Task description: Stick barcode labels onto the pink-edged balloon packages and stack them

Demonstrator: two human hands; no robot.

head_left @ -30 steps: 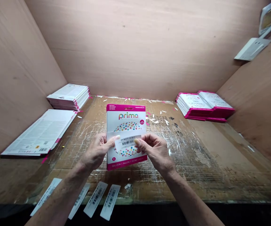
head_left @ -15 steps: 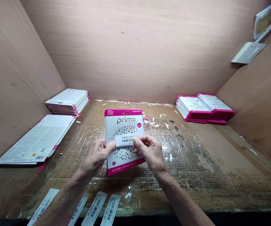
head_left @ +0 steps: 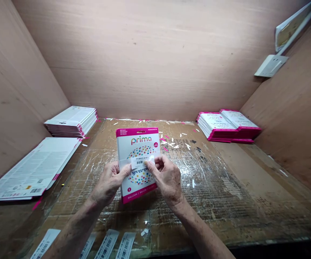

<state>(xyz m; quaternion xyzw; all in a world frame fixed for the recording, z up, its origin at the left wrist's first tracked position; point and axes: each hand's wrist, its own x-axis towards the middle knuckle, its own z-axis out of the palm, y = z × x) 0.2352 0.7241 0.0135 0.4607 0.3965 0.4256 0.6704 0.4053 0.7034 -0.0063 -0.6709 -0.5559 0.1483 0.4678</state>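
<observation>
A small stack of balloon packets (head_left: 140, 149), white with pink bands and coloured dots, is held upright, facing me. My left hand (head_left: 107, 182) grips its left edge, thumb on the front at the end of a barcode label (head_left: 138, 162). The label lies across the front of the packets. My right hand (head_left: 169, 179) is closed at the right side, its thumb pressed on the label's right part and its fingers curled by the packet's edge. The fingers behind the packets are hidden.
Stacks of packets stand at the back left (head_left: 71, 117) and back right (head_left: 225, 126). More packets (head_left: 23, 172) lie face down at left. Several barcode labels (head_left: 125, 244) lie along the front edge. Paper scraps litter the cardboard surface (head_left: 212, 201); wooden walls (head_left: 144, 64) enclose it.
The camera view has shifted slightly. My right thumb has moved a little left along the label, and the label's right end now shows raised beside it. My left hand keeps its grip.
</observation>
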